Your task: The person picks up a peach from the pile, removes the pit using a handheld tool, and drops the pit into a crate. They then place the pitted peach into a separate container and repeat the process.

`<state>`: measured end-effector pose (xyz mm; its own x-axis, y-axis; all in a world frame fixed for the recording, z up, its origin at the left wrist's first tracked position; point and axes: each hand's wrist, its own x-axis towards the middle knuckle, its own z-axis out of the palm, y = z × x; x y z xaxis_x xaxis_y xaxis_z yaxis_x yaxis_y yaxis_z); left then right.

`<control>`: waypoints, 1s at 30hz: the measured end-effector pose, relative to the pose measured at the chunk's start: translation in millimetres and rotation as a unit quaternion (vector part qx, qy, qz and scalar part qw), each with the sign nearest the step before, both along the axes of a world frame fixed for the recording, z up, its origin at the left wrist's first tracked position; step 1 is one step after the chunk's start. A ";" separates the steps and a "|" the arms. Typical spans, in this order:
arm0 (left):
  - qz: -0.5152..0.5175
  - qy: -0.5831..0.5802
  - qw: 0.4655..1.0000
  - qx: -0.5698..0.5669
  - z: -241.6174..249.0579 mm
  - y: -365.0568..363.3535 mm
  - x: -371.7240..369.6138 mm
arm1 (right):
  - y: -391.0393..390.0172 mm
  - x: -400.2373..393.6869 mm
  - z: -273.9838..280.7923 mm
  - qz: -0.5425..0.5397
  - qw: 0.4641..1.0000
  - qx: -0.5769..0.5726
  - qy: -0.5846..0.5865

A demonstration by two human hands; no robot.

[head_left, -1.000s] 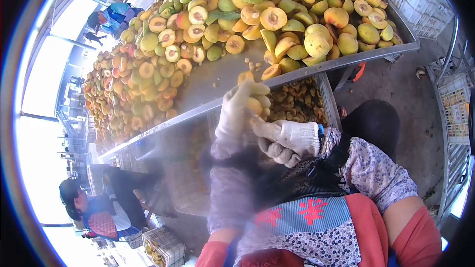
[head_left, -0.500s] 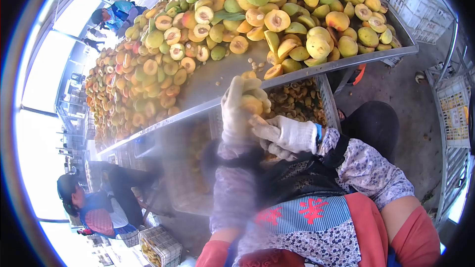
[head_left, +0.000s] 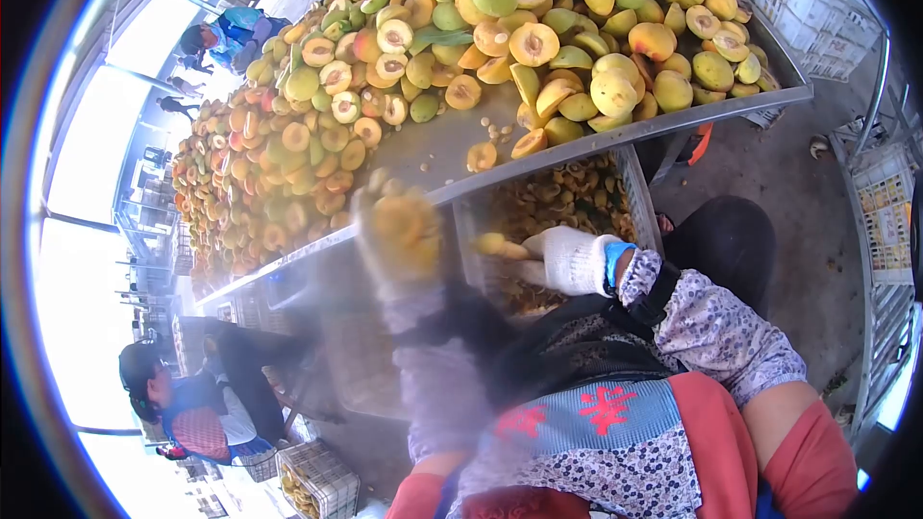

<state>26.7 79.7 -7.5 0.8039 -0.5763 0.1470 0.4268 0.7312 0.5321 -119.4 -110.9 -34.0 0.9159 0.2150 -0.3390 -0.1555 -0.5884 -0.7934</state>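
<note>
Both gloved hands were apart, in front of the worker's torso. The left hand (head_left: 399,231) stood raised, in line with the tray (head_left: 413,154) rim and blurred; a yellow patch covered its palm side, and I could not tell whether this was held fruit or stain. The right hand (head_left: 577,259) was lower and nearer the body, over the crate (head_left: 639,194) of scraps (head_left: 562,194). A slim yellow tip (head_left: 495,246) jutted from its fingers, long axis across the body, pointed toward the left hand's side. Whether it was a gripped piece or a stained fingertip could not be established.

A peach half (head_left: 481,157) lay on the tray just inside the rim, ahead of both hands and sideways between them, with loose pits (head_left: 493,129) just beyond. The left hand was nearer the rim.
</note>
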 end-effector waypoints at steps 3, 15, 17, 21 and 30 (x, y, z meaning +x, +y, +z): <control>0.344 -0.289 0.727 0.520 26.7 68.8 -6.0 | -12.7 -5.7 -4.1 -0.091 0.993 -0.040 -0.061; 0.080 -0.425 0.549 0.716 22.8 -78.9 24.4 | -22.8 1.9 0.9 -0.265 0.951 -0.009 -0.157; 0.036 -0.438 0.494 0.750 8.5 -102.8 34.2 | -26.9 4.6 -6.9 -0.316 0.922 0.026 -0.220; 0.000 -0.465 0.498 0.732 -16.6 -107.5 57.4 | -30.6 4.2 7.0 -0.310 0.933 0.040 -0.178; 0.052 -0.078 0.894 0.438 26.5 -76.3 13.1 | -21.0 10.2 4.2 -0.315 0.893 0.131 -0.293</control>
